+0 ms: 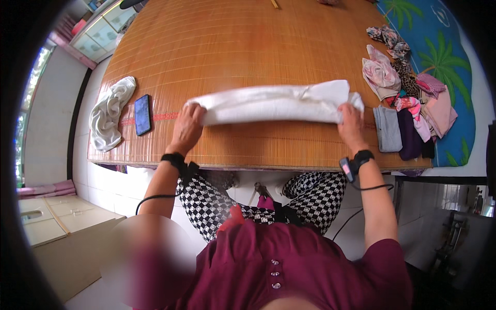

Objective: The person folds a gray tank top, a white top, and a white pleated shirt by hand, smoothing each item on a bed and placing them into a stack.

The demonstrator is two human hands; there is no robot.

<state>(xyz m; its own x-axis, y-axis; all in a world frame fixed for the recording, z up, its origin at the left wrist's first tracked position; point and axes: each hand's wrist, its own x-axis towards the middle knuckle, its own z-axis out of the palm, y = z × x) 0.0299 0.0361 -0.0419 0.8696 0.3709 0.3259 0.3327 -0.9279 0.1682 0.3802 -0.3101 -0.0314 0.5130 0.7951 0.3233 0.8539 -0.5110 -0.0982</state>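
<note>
A long strip of folded white cloth (268,106) stretches across in front of me, just over the bamboo mat (232,57). Its left end is gripped by my left hand (188,124), fingers closed round the edge. At the other end my right hand (352,124) pinches the cloth near its lower corner. The upper right corner of the cloth sticks up beyond my right hand. The cloth is slightly blurred, and its exact kind of garment or linen does not show. Both wrists wear black bands with cables.
To the left lie a dark phone (142,114) and a crumpled white cloth (111,114). At the right, a folded grey garment (387,129) lies beside a dark purple one (409,135) and several patterned clothes (382,72). Beyond them is a blue palm-print cloth (454,103).
</note>
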